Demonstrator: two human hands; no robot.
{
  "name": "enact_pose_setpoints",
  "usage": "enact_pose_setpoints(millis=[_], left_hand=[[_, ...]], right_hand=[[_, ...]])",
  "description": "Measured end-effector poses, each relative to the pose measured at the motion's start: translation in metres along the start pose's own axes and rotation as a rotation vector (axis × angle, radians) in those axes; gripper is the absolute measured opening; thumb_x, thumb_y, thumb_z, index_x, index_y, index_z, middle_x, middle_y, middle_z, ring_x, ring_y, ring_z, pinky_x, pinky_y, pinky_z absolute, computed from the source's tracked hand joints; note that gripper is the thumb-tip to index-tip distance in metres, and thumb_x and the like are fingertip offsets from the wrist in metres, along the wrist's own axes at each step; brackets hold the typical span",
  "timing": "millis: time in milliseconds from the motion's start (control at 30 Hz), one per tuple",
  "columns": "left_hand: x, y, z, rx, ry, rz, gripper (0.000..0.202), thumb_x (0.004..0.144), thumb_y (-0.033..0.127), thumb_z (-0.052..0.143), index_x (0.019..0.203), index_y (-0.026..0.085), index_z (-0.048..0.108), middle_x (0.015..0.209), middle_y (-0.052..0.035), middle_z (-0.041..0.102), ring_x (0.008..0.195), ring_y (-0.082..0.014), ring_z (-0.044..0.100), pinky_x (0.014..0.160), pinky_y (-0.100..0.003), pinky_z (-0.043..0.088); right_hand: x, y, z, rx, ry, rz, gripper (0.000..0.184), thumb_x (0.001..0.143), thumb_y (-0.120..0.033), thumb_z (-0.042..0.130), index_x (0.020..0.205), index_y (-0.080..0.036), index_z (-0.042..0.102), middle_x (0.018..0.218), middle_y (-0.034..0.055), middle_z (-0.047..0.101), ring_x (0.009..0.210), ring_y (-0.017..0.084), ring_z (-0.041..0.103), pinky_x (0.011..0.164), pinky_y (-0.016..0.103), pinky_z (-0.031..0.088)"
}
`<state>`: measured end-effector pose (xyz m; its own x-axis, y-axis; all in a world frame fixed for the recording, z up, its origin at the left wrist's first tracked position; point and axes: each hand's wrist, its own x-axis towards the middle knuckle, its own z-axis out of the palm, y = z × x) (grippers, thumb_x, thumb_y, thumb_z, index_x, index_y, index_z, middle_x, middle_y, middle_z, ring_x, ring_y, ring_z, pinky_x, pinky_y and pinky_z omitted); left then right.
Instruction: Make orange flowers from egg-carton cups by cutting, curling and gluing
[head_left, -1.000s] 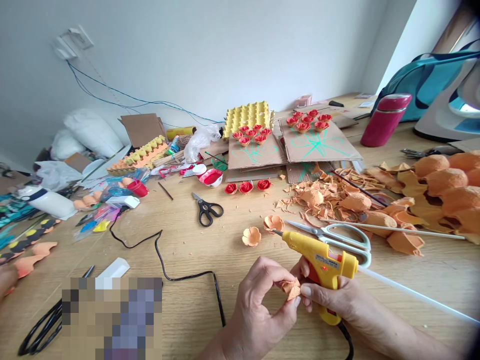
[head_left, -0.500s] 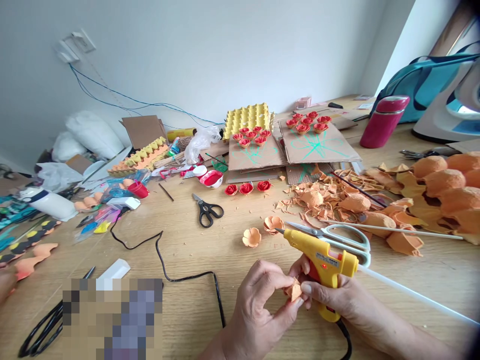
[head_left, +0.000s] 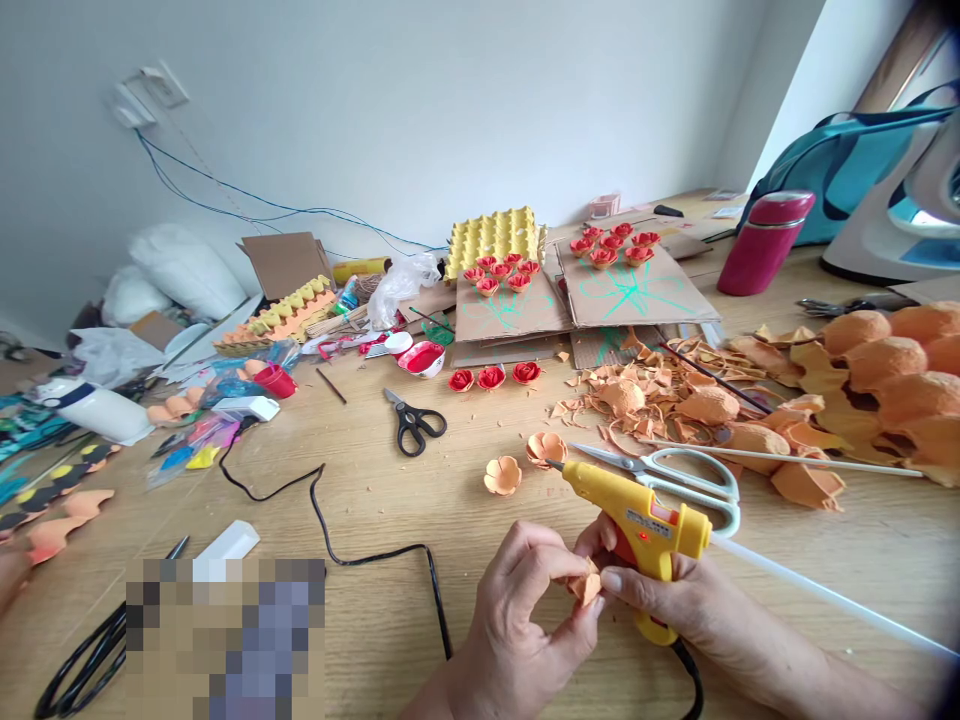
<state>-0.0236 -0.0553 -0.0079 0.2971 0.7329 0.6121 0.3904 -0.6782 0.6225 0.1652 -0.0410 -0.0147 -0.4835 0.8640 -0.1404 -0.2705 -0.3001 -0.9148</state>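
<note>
Through the head view, I had the left hand (head_left: 529, 600) curled into a loose ring, thumb and forefinger drawn almost together and pinching a small folded orange piece (head_left: 587, 583) between their tips. The right hand (head_left: 675, 595) was wrapped around the handle of a yellow glue gun (head_left: 619, 492), a red light lit on its side; its thumb reached across to the same orange piece and appeared to touch it, while its other fingers were partly hidden behind the gun. The gun's nozzle pointed away from both hands, near an orange petal cup (head_left: 547, 450), and I saw a second orange cup (head_left: 502, 476) just beyond the left hand. Past the right hand lay pale-handled scissors (head_left: 694, 478), partly behind the gun, and farther off, orange scraps (head_left: 622, 395). Black-handled scissors (head_left: 416, 420) rested ahead and left of the left hand, with three red flowers (head_left: 491, 378) beyond the cups.
</note>
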Motion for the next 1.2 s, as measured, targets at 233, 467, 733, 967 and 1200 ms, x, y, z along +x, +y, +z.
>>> enact_pose_setpoints(millis=[233, 467, 733, 967, 1200], left_hand=[[0.000, 0.002, 0.000, -0.005, -0.005, -0.054, 0.028, 0.081, 0.001, 0.063, 0.101, 0.021, 0.061, 0.084, -0.0022, 0.063, 0.081, -0.0169, 0.062, 0.073, -0.027, 0.056], [-0.002, 0.000, 0.000, -0.025, -0.021, -0.057, 0.033, 0.081, 0.001, 0.066, 0.107, 0.021, 0.062, 0.086, -0.0021, 0.063, 0.081, -0.0161, 0.062, 0.075, -0.026, 0.056], [0.000, 0.000, 0.000, -0.005, 0.002, -0.042, 0.028, 0.082, 0.004, 0.067, 0.104, 0.020, 0.064, 0.087, -0.0024, 0.061, 0.080, -0.0155, 0.062, 0.074, -0.025, 0.057], [0.001, 0.002, 0.001, -0.006, 0.007, -0.048, 0.026, 0.080, 0.004, 0.066, 0.101, 0.020, 0.063, 0.086, -0.0018, 0.060, 0.078, -0.0145, 0.062, 0.073, -0.022, 0.057], [-0.002, 0.000, 0.001, 0.004, 0.008, -0.053, 0.030, 0.081, 0.004, 0.064, 0.107, 0.020, 0.065, 0.090, -0.0041, 0.061, 0.082, -0.0163, 0.063, 0.075, -0.025, 0.058]], right_hand=[[0.005, -0.010, 0.005, -0.053, 0.024, -0.015, 0.037, 0.075, -0.052, 0.082, 0.086, -0.021, 0.066, 0.082, 0.0027, 0.066, 0.078, 0.021, 0.061, 0.073, 0.033, 0.052], [0.003, -0.014, 0.008, -0.102, 0.092, -0.005, 0.042, 0.069, -0.058, 0.083, 0.082, -0.022, 0.066, 0.080, 0.0036, 0.067, 0.076, 0.022, 0.062, 0.072, 0.035, 0.054], [0.002, -0.013, 0.007, -0.096, 0.090, -0.006, 0.037, 0.070, -0.054, 0.084, 0.081, -0.024, 0.067, 0.081, 0.0034, 0.067, 0.077, 0.024, 0.062, 0.073, 0.035, 0.053], [0.003, -0.004, 0.002, -0.052, 0.018, -0.040, 0.030, 0.078, -0.046, 0.082, 0.087, -0.022, 0.067, 0.083, 0.0018, 0.066, 0.079, 0.020, 0.059, 0.074, 0.031, 0.050], [0.006, 0.002, -0.002, -0.049, -0.031, -0.092, 0.026, 0.084, -0.046, 0.078, 0.089, -0.023, 0.067, 0.085, 0.0019, 0.065, 0.082, 0.018, 0.058, 0.073, 0.029, 0.048]])
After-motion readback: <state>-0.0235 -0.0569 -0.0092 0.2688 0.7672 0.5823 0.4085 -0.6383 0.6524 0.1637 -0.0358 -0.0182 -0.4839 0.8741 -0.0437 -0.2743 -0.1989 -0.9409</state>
